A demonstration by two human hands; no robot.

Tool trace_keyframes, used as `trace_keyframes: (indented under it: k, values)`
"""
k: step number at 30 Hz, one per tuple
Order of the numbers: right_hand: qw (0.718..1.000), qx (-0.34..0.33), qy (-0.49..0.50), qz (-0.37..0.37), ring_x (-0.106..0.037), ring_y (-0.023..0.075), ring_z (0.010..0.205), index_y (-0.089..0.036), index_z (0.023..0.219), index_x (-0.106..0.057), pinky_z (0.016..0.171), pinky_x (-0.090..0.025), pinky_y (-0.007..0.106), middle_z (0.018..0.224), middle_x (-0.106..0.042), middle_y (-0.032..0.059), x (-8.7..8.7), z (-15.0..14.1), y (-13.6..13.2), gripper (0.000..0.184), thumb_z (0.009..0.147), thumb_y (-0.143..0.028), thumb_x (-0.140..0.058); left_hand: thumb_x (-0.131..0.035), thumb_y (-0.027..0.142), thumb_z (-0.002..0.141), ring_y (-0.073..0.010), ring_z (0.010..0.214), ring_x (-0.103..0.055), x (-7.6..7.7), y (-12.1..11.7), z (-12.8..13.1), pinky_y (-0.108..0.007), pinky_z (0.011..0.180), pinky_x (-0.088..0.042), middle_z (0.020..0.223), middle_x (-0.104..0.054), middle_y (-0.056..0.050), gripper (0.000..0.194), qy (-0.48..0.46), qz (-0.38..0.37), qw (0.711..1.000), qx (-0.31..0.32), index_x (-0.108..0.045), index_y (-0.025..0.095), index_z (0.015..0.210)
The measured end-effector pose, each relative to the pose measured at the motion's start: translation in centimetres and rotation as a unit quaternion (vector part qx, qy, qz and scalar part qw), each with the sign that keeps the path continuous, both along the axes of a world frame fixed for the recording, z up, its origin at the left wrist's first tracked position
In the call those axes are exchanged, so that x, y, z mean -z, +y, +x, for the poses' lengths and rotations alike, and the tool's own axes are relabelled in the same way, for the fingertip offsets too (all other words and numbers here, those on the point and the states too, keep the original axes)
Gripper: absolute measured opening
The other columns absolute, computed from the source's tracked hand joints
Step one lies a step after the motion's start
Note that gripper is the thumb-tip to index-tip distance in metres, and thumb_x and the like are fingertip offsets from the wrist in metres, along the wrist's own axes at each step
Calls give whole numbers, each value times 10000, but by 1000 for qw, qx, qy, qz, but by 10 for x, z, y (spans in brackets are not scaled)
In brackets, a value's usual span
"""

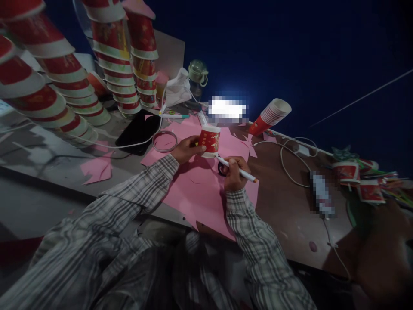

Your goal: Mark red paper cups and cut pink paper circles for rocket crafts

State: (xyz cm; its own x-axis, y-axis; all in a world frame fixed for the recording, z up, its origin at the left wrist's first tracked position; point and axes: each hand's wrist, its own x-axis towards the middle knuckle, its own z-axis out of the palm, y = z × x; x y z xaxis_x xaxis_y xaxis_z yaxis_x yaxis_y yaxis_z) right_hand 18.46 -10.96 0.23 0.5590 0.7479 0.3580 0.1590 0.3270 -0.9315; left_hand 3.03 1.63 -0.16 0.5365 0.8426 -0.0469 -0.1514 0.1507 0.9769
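Note:
My left hand (187,149) is closed around the side of a red paper cup (210,141) with gold print and pale edges, held just above pink paper. In my right hand (236,172) is a white marker (245,174) with an orange end, gripped between the fingers. Its tip points at the cup's lower edge; I cannot tell whether they touch. A black loop (221,168) shows beside my right fingers, its kind unclear. Beneath both hands spreads the pink paper (196,189). A roll of tape or ring (164,141) lies left of my left hand.
Tall stacks of red cups (114,64) rise at the left, near a black phone (138,131). Another cup stack (271,115) leans behind the paper. Cables (287,168) cross the table (284,215). A blurred arm (383,258) of another person is at right.

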Motion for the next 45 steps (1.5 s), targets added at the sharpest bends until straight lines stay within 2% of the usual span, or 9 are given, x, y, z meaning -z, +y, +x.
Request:
trace_keyframes:
  k: [6,12,18,22,30,33,39,42,45]
  values:
    - [999,0,24,32,-469,84,452,-196,878,-704,444,-365,212,515,-534,-69,0,1,1,319,884,-511,-656,-850,347,688,-192,882,-673,2,-1,0,-366,835,-550,1103,-749,-123,606,-2,3,1000,-3,-689,103,1219]
    - [999,8,29,26,-529,97,497,-209,965,-707,473,-443,232,593,-588,-55,2,1,0,338,903,-531,-625,-851,386,677,-210,905,-671,1,-1,-1,-377,841,-542,1172,-750,-150,641,7,9,1000,7,-700,95,1228]
    - [999,-8,3,40,-529,101,472,-202,919,-727,472,-426,241,553,-595,-54,-2,-3,-1,320,890,-515,-661,-854,373,666,-221,927,-682,1,-3,0,-392,872,-540,1141,-757,-137,616,-9,-4,1000,9,-710,105,1202]
    - [1000,-15,-7,23,-459,93,412,-196,794,-708,427,-379,236,470,-522,-71,-3,-2,-1,352,874,-536,-667,-855,370,653,-208,906,-674,1,-3,1,-383,865,-535,1110,-750,-128,619,-15,-12,1000,2,-703,95,1186]
    - [999,-26,16,21,-451,92,417,-195,777,-695,432,-374,240,472,-507,-68,-2,0,0,360,891,-535,-659,-854,378,656,-207,895,-677,2,-1,0,-371,832,-543,1123,-741,-139,617,-7,3,1000,9,-707,96,1184]
    - [999,-3,36,33,-443,88,423,-197,811,-691,425,-354,231,485,-506,-70,-2,0,0,364,901,-546,-639,-861,388,661,-194,853,-665,1,0,-1,-362,797,-544,1092,-750,-132,604,1,10,1000,8,-713,111,1177]
    - [999,-2,31,16,-502,95,461,-200,872,-697,457,-407,237,540,-560,-61,-4,-1,0,377,879,-573,-646,-859,392,668,-205,894,-676,-1,-4,-1,-362,827,-537,1117,-756,-141,625,-9,-2,1000,16,-710,95,1197]
    - [1000,-2,21,8,-451,85,421,-202,786,-676,432,-367,230,491,-503,-72,-4,-1,0,377,895,-559,-623,-871,393,647,-215,924,-681,-2,-5,0,-364,848,-533,1123,-761,-137,636,-24,-14,999,20,-719,102,1192]
    - [999,22,37,16,-470,88,425,-203,841,-695,409,-349,217,517,-542,-64,-5,0,0,352,888,-545,-625,-873,389,636,-205,906,-672,-3,-6,0,-358,848,-526,1099,-763,-128,629,-23,-24,999,21,-727,97,1174]
